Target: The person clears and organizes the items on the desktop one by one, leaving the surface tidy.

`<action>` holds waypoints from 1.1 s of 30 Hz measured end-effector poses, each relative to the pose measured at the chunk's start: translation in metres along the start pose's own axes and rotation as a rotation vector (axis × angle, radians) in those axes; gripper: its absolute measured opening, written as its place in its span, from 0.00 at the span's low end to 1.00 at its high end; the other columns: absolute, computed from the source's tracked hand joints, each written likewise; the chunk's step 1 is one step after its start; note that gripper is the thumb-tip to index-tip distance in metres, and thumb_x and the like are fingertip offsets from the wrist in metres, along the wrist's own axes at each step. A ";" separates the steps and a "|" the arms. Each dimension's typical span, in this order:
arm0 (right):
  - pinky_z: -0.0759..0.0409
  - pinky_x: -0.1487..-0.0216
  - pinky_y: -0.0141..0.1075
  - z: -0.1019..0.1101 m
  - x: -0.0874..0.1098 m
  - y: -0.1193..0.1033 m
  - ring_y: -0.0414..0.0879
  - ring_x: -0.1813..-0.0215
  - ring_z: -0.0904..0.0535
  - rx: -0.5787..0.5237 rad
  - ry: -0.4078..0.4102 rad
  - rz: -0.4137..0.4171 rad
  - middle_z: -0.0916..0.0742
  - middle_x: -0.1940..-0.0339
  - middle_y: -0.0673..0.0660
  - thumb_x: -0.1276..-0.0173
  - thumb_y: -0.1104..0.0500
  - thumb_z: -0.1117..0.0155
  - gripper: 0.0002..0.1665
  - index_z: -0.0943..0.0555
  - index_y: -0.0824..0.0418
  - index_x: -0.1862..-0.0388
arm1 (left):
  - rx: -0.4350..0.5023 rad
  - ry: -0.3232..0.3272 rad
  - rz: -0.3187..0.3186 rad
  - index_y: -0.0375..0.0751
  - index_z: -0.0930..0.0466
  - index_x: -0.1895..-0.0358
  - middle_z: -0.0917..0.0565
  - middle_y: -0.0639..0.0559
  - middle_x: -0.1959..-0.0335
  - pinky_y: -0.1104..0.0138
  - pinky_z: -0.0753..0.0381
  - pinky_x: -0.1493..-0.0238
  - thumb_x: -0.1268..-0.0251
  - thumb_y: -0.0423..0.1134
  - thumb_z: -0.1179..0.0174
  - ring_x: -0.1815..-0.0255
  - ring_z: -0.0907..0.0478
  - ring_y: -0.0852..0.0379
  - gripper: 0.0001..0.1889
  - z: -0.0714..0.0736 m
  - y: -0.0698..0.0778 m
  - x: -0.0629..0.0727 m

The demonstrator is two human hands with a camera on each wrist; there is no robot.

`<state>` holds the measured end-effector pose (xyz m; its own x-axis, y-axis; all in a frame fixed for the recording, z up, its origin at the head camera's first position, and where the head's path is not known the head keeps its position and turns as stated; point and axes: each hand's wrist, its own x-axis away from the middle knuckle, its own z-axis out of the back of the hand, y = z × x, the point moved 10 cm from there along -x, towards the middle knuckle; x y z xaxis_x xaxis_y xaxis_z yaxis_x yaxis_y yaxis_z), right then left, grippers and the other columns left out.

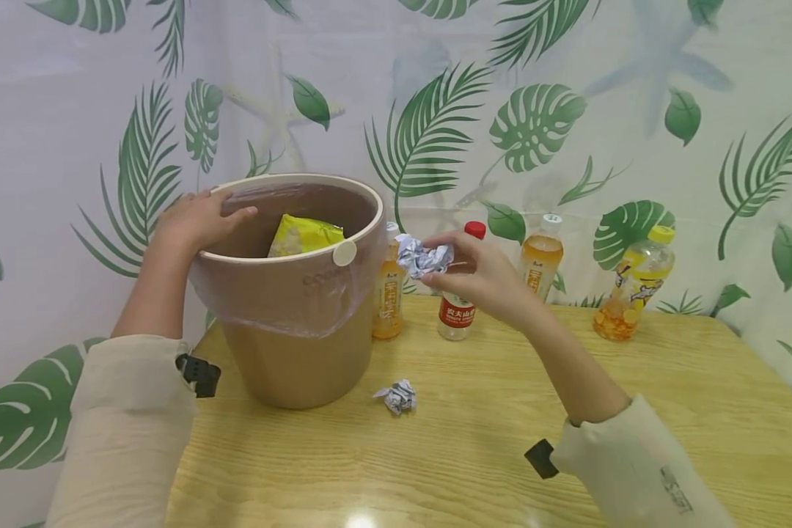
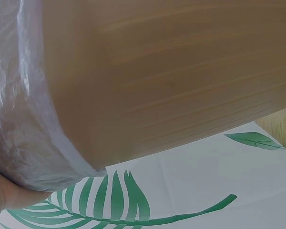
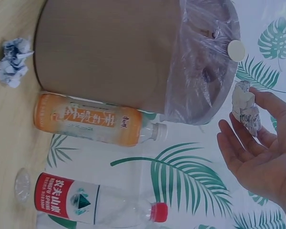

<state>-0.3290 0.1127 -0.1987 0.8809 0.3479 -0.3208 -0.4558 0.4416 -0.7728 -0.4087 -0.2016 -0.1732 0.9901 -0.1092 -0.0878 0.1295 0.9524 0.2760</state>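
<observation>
Crumpled paper ball point(image 1: 424, 258) pinched in right hand point(image 1: 480, 275), at 3 o'clock of the bin point(image 1: 297, 367), head view.
Right forearm in from 4 o'clock, thumb and fingertips on the ball; left hand point(image 1: 196, 220) holds bin rim at 9 o'clock, thumb inside. Red-capped bottle point(image 1: 457, 317), 5 o'clock of held ball: "NONGFU SPRING". Second ball point(image 1: 399, 397) on table point(image 1: 488, 425), bin's 4 o'clock.

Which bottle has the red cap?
The red-labelled bottle, partly behind the right hand in the head view; the other three bottles have white or yellow caps.
</observation>
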 end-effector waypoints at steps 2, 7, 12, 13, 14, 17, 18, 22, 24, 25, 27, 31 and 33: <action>0.21 0.56 0.40 0.000 -0.004 -0.006 0.49 0.54 0.21 0.011 0.001 0.009 0.19 0.59 0.57 0.39 0.58 0.34 0.25 0.27 0.58 0.43 | -0.001 0.000 0.000 0.34 0.55 0.29 0.50 0.25 0.34 0.37 0.53 0.40 0.32 0.63 0.64 0.34 0.57 0.27 0.40 0.000 0.000 0.000; 0.21 0.55 0.39 0.000 -0.013 -0.020 0.49 0.53 0.21 0.019 0.013 0.039 0.19 0.56 0.56 0.40 0.58 0.33 0.26 0.27 0.59 0.43 | 0.007 -0.001 0.000 0.34 0.55 0.29 0.50 0.25 0.33 0.37 0.54 0.40 0.32 0.62 0.63 0.34 0.58 0.28 0.40 0.000 0.000 0.001; 0.22 0.54 0.39 -0.002 -0.023 -0.029 0.48 0.53 0.21 0.006 0.012 0.046 0.20 0.56 0.57 0.40 0.60 0.34 0.26 0.27 0.60 0.43 | 0.015 -0.001 0.001 0.35 0.55 0.29 0.50 0.26 0.33 0.37 0.54 0.40 0.32 0.62 0.63 0.34 0.58 0.28 0.40 0.000 0.000 0.001; 0.22 0.53 0.39 -0.002 -0.025 -0.030 0.48 0.53 0.21 0.004 0.013 0.038 0.20 0.56 0.57 0.40 0.60 0.33 0.26 0.27 0.59 0.43 | 0.015 -0.002 0.001 0.35 0.55 0.29 0.50 0.26 0.33 0.37 0.54 0.40 0.32 0.62 0.63 0.34 0.58 0.28 0.40 0.000 0.000 0.001; 0.22 0.53 0.39 -0.002 -0.027 -0.031 0.48 0.52 0.22 0.006 0.014 0.033 0.21 0.55 0.57 0.40 0.60 0.33 0.26 0.27 0.59 0.42 | 0.015 -0.003 0.002 0.35 0.55 0.29 0.50 0.26 0.33 0.38 0.54 0.40 0.32 0.62 0.63 0.34 0.58 0.28 0.40 0.000 0.000 0.001; 0.23 0.52 0.40 -0.002 -0.031 -0.034 0.49 0.51 0.22 0.000 0.024 0.021 0.21 0.55 0.57 0.40 0.59 0.33 0.26 0.27 0.59 0.42 | 0.013 -0.006 0.005 0.35 0.55 0.29 0.50 0.26 0.33 0.38 0.55 0.39 0.32 0.62 0.63 0.33 0.59 0.28 0.40 0.000 0.001 0.001; 0.23 0.52 0.40 -0.002 -0.032 -0.035 0.49 0.51 0.23 -0.003 0.027 0.022 0.21 0.55 0.57 0.41 0.59 0.33 0.26 0.27 0.58 0.42 | 0.013 -0.006 0.005 0.35 0.55 0.29 0.51 0.26 0.33 0.38 0.55 0.39 0.32 0.62 0.63 0.33 0.59 0.28 0.40 0.000 0.001 0.002; 0.23 0.53 0.40 -0.003 -0.040 -0.038 0.48 0.52 0.23 -0.026 0.032 0.038 0.21 0.55 0.57 0.41 0.60 0.33 0.26 0.27 0.59 0.43 | 0.016 -0.008 0.009 0.34 0.55 0.29 0.51 0.26 0.33 0.38 0.55 0.39 0.32 0.62 0.63 0.33 0.59 0.28 0.40 -0.001 0.002 0.002; 0.23 0.54 0.39 -0.004 -0.043 -0.039 0.48 0.52 0.22 -0.033 0.031 0.046 0.20 0.55 0.57 0.41 0.60 0.33 0.26 0.27 0.59 0.43 | 0.020 -0.009 0.013 0.34 0.55 0.29 0.51 0.26 0.33 0.38 0.55 0.39 0.32 0.62 0.63 0.33 0.60 0.29 0.40 -0.001 0.003 0.002; 0.23 0.54 0.39 -0.005 -0.045 -0.040 0.47 0.52 0.22 -0.032 0.031 0.046 0.20 0.55 0.56 0.41 0.60 0.33 0.26 0.27 0.59 0.43 | 0.022 -0.010 0.015 0.34 0.55 0.29 0.51 0.27 0.33 0.38 0.55 0.39 0.32 0.62 0.63 0.33 0.60 0.29 0.40 -0.001 0.003 0.002; 0.23 0.54 0.38 -0.006 -0.049 -0.042 0.47 0.53 0.22 -0.026 0.030 0.047 0.19 0.55 0.56 0.41 0.59 0.33 0.26 0.27 0.59 0.43 | 0.023 -0.012 0.017 0.34 0.55 0.29 0.51 0.27 0.32 0.38 0.55 0.39 0.32 0.62 0.63 0.33 0.60 0.29 0.40 -0.001 0.003 0.002; 0.23 0.54 0.37 -0.009 -0.056 -0.044 0.45 0.54 0.22 -0.022 0.040 0.039 0.19 0.55 0.55 0.40 0.57 0.34 0.25 0.26 0.58 0.44 | 0.019 -0.009 0.017 0.35 0.55 0.29 0.50 0.26 0.33 0.38 0.53 0.40 0.33 0.62 0.63 0.34 0.58 0.28 0.40 0.000 0.002 0.003; 0.23 0.54 0.36 -0.010 -0.061 -0.045 0.45 0.55 0.22 -0.020 0.050 0.038 0.19 0.56 0.54 0.40 0.57 0.34 0.25 0.26 0.58 0.44 | 0.021 -0.006 0.017 0.36 0.55 0.29 0.50 0.26 0.33 0.38 0.53 0.40 0.33 0.63 0.64 0.34 0.57 0.28 0.40 0.000 0.002 0.004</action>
<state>-0.3603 0.0631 -0.1500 0.8686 0.3223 -0.3765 -0.4868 0.4124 -0.7700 -0.4045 -0.2005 -0.1730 0.9925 -0.0950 -0.0772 0.1138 0.9480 0.2973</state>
